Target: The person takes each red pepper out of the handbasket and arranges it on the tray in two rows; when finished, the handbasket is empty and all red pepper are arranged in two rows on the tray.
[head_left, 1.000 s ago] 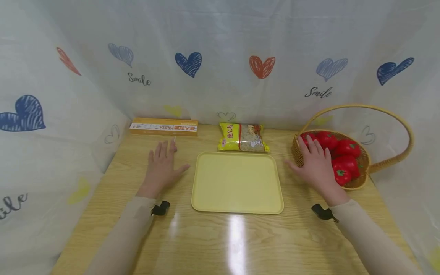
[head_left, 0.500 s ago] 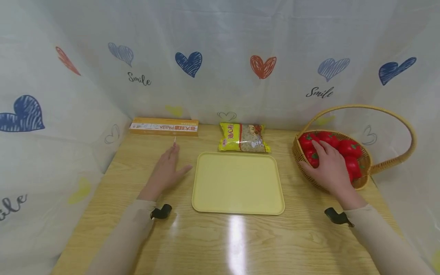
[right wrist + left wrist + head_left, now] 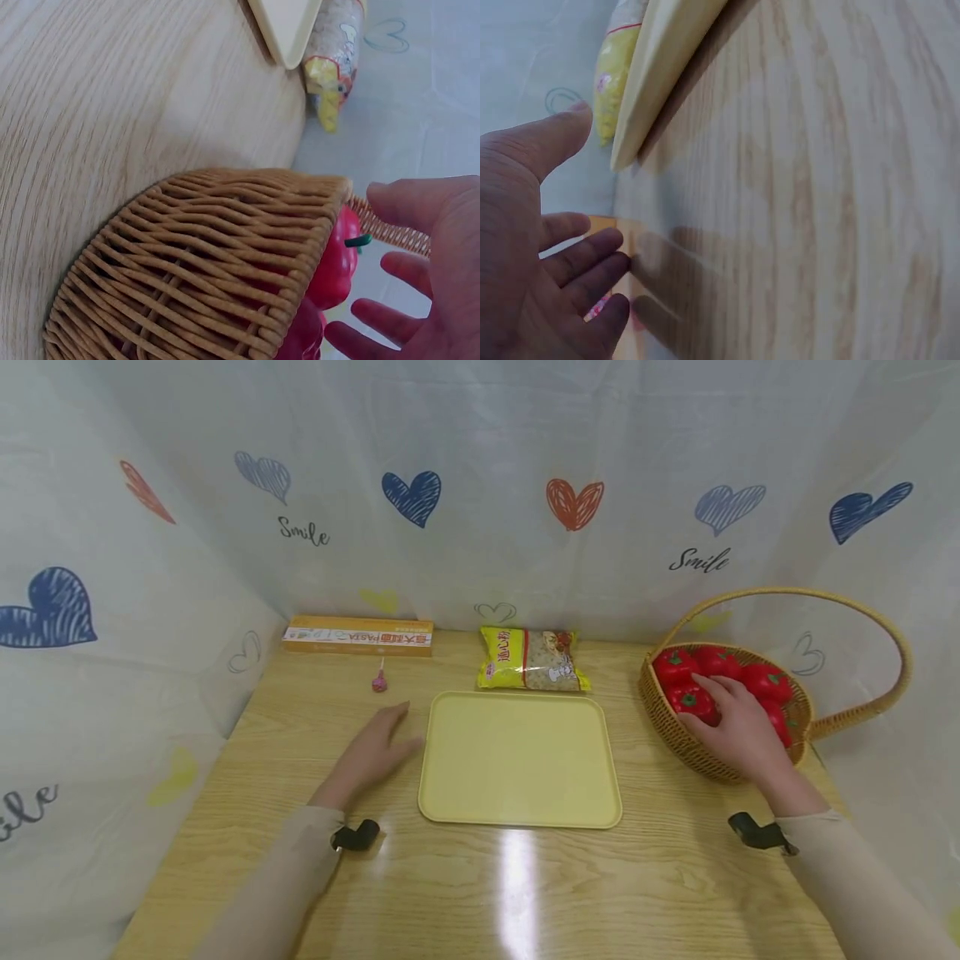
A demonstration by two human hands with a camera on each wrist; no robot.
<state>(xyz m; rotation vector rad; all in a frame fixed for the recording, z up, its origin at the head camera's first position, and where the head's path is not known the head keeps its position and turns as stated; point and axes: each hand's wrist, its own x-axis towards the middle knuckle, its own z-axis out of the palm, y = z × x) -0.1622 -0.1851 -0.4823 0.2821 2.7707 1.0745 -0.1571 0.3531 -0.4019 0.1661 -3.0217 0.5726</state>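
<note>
A wicker basket (image 3: 684, 745) with several red bell peppers (image 3: 692, 702) stands at the right of the table. Over its near side is my right hand (image 3: 742, 731), fingers spread and slightly bent, holding nothing. In the right wrist view its fingertips are beside a green-stemmed pepper (image 3: 339, 259) that shows above the basket rim. My left hand (image 3: 371, 756) hovers low over the table at the left edge of a pale yellow tray (image 3: 519, 760), fingers relaxed, thumb apart. Beyond that hand lies a pink-headed lollipop (image 3: 379, 682), its stick pointing to the back.
An orange pasta box (image 3: 357, 637) lies along the back left. A yellow bag of macaroni (image 3: 532, 660) sits just behind the tray. The basket's tall handle (image 3: 892, 660) arches out to the right, close to the curtain (image 3: 480, 427) that surrounds the table.
My right hand has moved right and nearer across the basket, uncovering peppers at its left. My left hand has drawn back toward me and slightly right, away from the lollipop, which now shows fully.
</note>
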